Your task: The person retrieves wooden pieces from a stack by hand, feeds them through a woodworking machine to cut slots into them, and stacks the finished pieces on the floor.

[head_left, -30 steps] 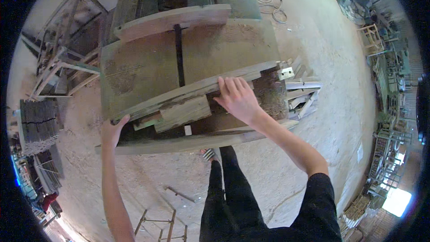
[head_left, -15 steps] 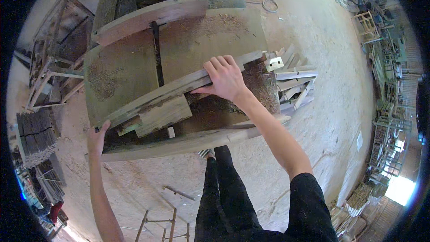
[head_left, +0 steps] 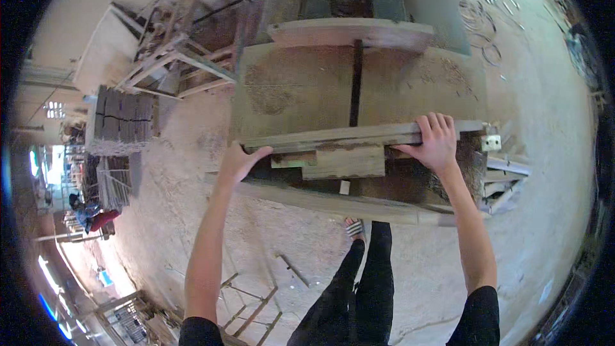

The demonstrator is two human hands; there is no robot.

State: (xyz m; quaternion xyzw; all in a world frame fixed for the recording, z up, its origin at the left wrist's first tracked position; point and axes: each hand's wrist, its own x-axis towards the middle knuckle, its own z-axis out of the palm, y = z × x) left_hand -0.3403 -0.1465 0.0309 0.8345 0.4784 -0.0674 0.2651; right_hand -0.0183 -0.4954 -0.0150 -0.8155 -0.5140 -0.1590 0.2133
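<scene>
The person stands at a worn green table saw (head_left: 301, 90) and grips a long wooden plank (head_left: 359, 136) lying crosswise along the table's near edge. The left hand (head_left: 240, 161) wraps the plank's left end, thumb on top and fingers hidden underneath, closed on the wood. The right hand (head_left: 437, 142) presses down near the right end with fingers draped over the far edge, a flat, clamping hold rather than a full fist. The step in hand appears to be squaring the plank against the table before it meets the dark blade slot (head_left: 354, 86) running away from the person. By the look of it, the next move calls for even pressure from both hands, so the long piece does not twist, and for fingers kept off the slot line.

The plank is grey, rough-sawn and narrow. Shorter offcut blocks (head_left: 343, 161) sit just beneath it, paler and squared. The tabletop is flat, scuffed and dusted with sawdust. A curved pale board (head_left: 349, 32) lies across its far side. A lower beam (head_left: 333, 202) spans the frame near the person's legs, above a sandy, dust-covered floor (head_left: 166, 218).
</scene>
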